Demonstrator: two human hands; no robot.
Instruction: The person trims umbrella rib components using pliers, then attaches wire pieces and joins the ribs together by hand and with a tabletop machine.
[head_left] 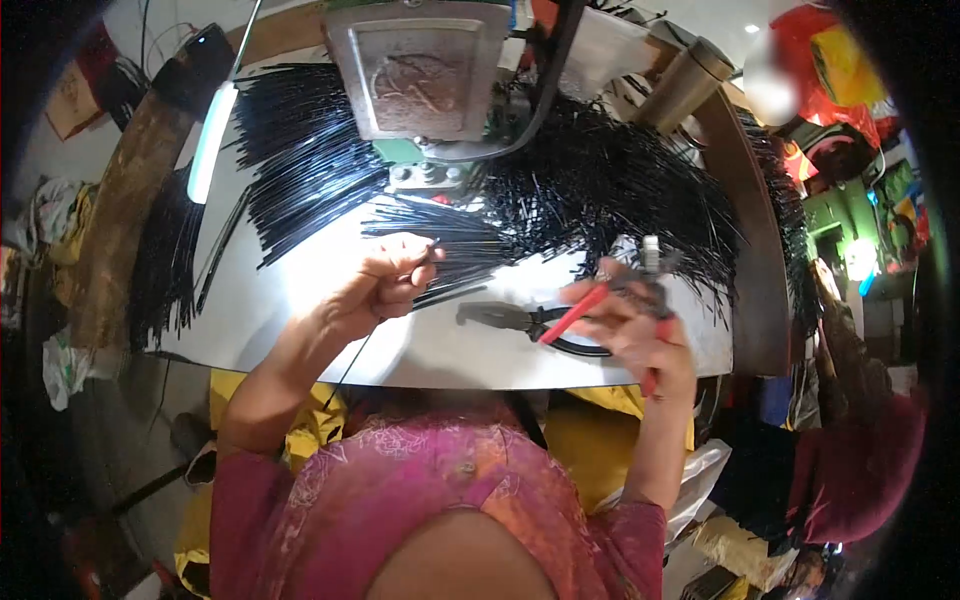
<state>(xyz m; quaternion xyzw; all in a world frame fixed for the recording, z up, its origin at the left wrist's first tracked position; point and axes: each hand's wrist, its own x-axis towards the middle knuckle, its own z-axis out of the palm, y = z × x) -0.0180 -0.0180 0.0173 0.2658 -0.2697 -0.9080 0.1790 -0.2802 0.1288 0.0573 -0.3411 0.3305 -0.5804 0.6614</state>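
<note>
My left hand (395, 275) is closed in a pinch round the end of a thin black strand (362, 352), which hangs down past the table's front edge. My right hand (625, 325) holds a tool with red handles (575, 312); its dark head is partly blurred. Between my hands, black-handled pliers (535, 322) lie on the white table (440, 355), partly behind my right fingers. Bundles of black strands (310, 195) lie beyond my left hand, and a looser heap (610, 185) lies beyond my right hand.
A machine with a metal cover plate (425, 85) stands at the middle back. A white-handled tool (212, 145) hangs at the left. A metal flask (690, 85) is at the back right, beside the table's raised wooden side (755, 220). Yellow cloth (590, 450) lies below the front edge.
</note>
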